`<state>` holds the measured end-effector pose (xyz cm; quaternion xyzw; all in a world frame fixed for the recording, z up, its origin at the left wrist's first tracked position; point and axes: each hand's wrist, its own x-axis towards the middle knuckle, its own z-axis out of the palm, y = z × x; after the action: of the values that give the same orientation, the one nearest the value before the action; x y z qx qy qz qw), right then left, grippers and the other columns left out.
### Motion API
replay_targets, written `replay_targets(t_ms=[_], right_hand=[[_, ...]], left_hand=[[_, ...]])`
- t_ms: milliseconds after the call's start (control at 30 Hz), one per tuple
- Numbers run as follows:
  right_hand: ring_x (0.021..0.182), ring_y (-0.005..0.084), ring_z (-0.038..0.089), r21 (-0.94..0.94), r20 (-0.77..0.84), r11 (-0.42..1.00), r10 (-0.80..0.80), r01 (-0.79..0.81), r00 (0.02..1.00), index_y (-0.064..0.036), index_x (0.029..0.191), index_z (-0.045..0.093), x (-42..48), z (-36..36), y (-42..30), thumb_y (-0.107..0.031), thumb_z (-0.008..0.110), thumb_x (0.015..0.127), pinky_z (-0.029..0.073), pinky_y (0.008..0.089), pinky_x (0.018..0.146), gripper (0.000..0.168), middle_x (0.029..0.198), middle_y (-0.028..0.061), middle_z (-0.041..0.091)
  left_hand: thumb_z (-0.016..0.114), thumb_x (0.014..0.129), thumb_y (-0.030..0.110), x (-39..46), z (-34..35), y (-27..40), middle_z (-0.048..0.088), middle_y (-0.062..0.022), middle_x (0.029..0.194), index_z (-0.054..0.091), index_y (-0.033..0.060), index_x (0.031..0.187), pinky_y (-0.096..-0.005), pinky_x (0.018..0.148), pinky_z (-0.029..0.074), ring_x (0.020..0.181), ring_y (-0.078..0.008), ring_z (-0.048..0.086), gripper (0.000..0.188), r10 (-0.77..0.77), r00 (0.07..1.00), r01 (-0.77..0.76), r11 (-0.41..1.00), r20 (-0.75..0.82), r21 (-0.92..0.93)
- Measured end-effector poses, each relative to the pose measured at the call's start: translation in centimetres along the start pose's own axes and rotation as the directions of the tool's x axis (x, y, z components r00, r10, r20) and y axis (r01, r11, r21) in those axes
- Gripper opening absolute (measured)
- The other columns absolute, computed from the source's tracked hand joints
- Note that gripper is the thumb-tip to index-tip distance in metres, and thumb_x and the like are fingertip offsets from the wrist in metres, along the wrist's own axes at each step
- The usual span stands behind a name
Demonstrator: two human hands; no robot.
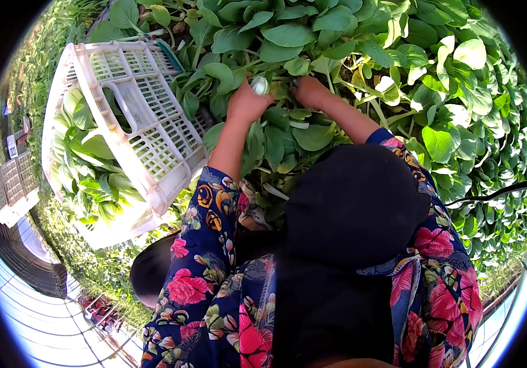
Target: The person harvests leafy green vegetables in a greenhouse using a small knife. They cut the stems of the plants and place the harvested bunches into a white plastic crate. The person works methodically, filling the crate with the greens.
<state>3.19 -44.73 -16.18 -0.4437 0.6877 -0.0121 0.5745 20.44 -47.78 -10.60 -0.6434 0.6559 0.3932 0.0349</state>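
Note:
My left hand (pixel 249 105) grips a leafy green, seemingly a bok choy, whose pale stem base (pixel 259 85) shows between thumb and fingers. Its leaves (pixel 222 76) spread to the left of the hand. Close by on the right, my right hand (pixel 312 93) is curled low among the stems. A small dark, shiny piece (pixel 295 82) pokes out at its fingertips, probably part of a small tool; the rest is hidden. Rooted plants with broad green leaves (pixel 289 34) stand just beyond both hands. Loose leaves (pixel 315 137) lie below them.
A white plastic crate (pixel 150 124) holding cut greens (pixel 91 152) stands tilted at my left. Another crate (pixel 14 186) is farther left. Dense leafy rows (pixel 489 138) fill the right side. A thin black hose or cable (pixel 493 193) crosses at the right.

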Motion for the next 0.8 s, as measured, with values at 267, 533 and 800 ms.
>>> replay_targets(t_ms=[267, 533, 800], right_hand=[[0.082, 0.0372, 0.060, -0.282, -0.267, 0.927, -0.323, 0.247, 0.908, 0.003, 0.097, 0.055, 0.0, -0.1, 4.1, -0.029, 0.057, 0.083, 0.047, 0.0440, 0.074, 0.034, 0.087, 0.0221, 0.062], [0.089, 0.0380, 0.059, -0.132, -0.222, 0.949, -0.309, 0.285, 0.925, 0.002, 0.099, 0.055, 0.0, -0.2, 2.5, -0.027, 0.057, 0.082, 0.046, 0.0447, 0.078, 0.034, 0.094, 0.0232, 0.061], [0.084, 0.0369, 0.061, -0.282, -0.099, 0.926, -0.290, 0.252, 0.952, 0.004, 0.089, 0.061, 0.6, 0.1, 2.3, -0.023, 0.055, 0.082, 0.048, 0.0433, 0.077, 0.029, 0.090, 0.0241, 0.062]], left_hand=[[0.067, 0.065, 0.030, -4.9, 2.9, -0.6, 0.051, -0.0216, 0.121, 0.030, 0.0128, 0.134, -0.0398, 0.093, 0.041, 0.110, -0.0383, 0.051, 0.080, -0.038, 0.998, 0.031, 0.990, -0.047, -0.136], [0.069, 0.065, 0.030, -4.4, 2.8, -2.1, 0.051, -0.0206, 0.122, 0.031, 0.0115, 0.135, -0.0383, 0.094, 0.040, 0.110, -0.0353, 0.052, 0.082, -0.016, 0.997, -0.004, 0.970, -0.082, -0.242], [0.071, 0.061, 0.030, -2.9, 3.8, -4.0, 0.052, -0.0207, 0.122, 0.033, 0.0070, 0.134, -0.0364, 0.091, 0.043, 0.108, -0.0335, 0.054, 0.086, -0.038, 0.994, -0.003, 0.926, -0.101, -0.378]])
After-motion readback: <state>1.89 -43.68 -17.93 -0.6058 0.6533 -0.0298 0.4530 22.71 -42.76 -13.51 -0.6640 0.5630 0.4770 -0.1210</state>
